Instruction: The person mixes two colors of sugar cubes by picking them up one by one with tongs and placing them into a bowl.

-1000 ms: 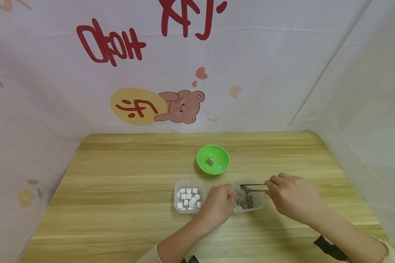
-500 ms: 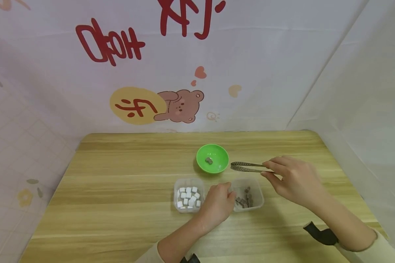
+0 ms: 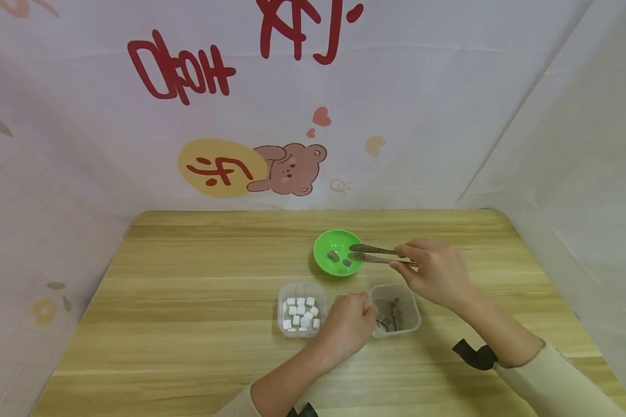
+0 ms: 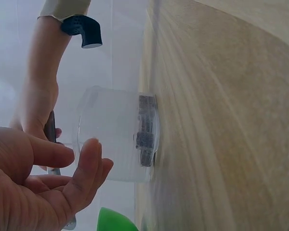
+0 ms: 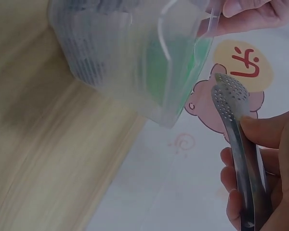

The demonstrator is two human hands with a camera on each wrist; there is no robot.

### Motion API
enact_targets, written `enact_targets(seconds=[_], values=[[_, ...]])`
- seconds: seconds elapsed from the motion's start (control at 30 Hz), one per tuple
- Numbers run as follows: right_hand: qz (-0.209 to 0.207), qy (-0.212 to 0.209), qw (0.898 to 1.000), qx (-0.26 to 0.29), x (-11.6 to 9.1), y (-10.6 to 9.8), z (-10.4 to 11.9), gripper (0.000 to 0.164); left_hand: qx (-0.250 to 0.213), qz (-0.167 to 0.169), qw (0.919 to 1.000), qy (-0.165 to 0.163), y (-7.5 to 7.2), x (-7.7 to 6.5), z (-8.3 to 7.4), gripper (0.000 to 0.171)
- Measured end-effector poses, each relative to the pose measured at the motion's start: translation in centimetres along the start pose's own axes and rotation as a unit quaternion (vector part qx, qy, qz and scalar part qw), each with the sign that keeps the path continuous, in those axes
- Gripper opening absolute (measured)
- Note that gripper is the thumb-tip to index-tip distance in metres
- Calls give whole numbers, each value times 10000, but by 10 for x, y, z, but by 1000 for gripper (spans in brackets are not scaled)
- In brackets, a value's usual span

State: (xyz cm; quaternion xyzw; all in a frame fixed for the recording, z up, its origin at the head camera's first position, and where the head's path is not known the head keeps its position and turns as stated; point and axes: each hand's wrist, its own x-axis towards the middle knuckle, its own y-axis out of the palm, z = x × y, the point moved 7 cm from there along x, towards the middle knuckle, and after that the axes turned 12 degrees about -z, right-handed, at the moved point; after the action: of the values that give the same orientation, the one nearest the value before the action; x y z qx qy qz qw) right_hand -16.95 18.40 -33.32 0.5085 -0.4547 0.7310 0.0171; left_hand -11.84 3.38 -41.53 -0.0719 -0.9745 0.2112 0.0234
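Note:
My right hand [image 3: 433, 272] holds metal tongs [image 3: 364, 257] with perforated tips. Their tips, spread apart, hang over the right side of a green bowl [image 3: 323, 244]. Inside the bowl lie small grey-brown pieces [image 3: 333, 255], one of them just under the tips. My left hand [image 3: 348, 324] pinches the rim of a clear plastic container [image 3: 411, 317] between thumb and fingers. More grey-brown cubes [image 3: 386, 322] lie at the bottom of that container. The right wrist view shows the tongs [image 5: 240, 144] gripped along their arms, nothing between the tips.
Left of my left hand stands a second clear container [image 3: 280, 310] with several white cubes [image 3: 299, 310]. The wooden table [image 3: 188, 301] meets a white printed cloth backdrop [image 3: 422, 104] at its far edge, and cloth hangs at both sides.
My right hand has lifted the tongs out of the right container and carried them up and left over the bowl. A further brown piece now lies in the bowl. The left hand stays put.

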Motion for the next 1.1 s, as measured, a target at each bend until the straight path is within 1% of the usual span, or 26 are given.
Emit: enact_targets(seconds=[0.13, 0.23, 0.33, 0.37, 0.5, 0.53, 0.57, 0.67, 0.83, 1.0, 1.1], values=[[94, 142, 9999, -18, -3, -1, -3, 24, 41, 3, 10000, -27, 1, 1, 1, 29], [105, 171, 9998, 2, -5, -7, -5, 26, 92, 20, 9999, -54, 1, 1, 1, 26], [49, 115, 9999, 28, -6, -17, -6, 26, 37, 43, 9999, -114, 2, 1, 2, 20], [18, 78, 10000, 30, -6, -21, -6, 31, 12, 51, 9999, -137, 2, 1, 2, 20], [-106, -32, 9999, -25, -8, -37, -6, 58, -39, 26, 9999, -122, 1, 0, 1, 21], [-114, -42, 9999, -51, -9, -41, -6, 61, -50, 15, 9999, -112, 1, 0, 1, 22], [-115, -68, 9999, -103, -9, -45, -6, 62, -42, 14, 9999, -98, 1, 0, 1, 26], [-25, -138, 9997, -216, -11, -55, -7, 64, -54, 7, 9999, -85, 1, 1, 1, 30], [117, -300, 9990, -320, -14, -67, -4, 66, -71, 28, 9999, -98, -1, 0, 1, 31], [195, -482, 9980, -352, -19, -73, 1, 63, -100, 21, 9999, -81, -1, 0, 0, 33], [342, -591, 9970, -369, -22, -73, 3, 62, -117, 35, 9999, -83, 0, 0, -1, 29]])
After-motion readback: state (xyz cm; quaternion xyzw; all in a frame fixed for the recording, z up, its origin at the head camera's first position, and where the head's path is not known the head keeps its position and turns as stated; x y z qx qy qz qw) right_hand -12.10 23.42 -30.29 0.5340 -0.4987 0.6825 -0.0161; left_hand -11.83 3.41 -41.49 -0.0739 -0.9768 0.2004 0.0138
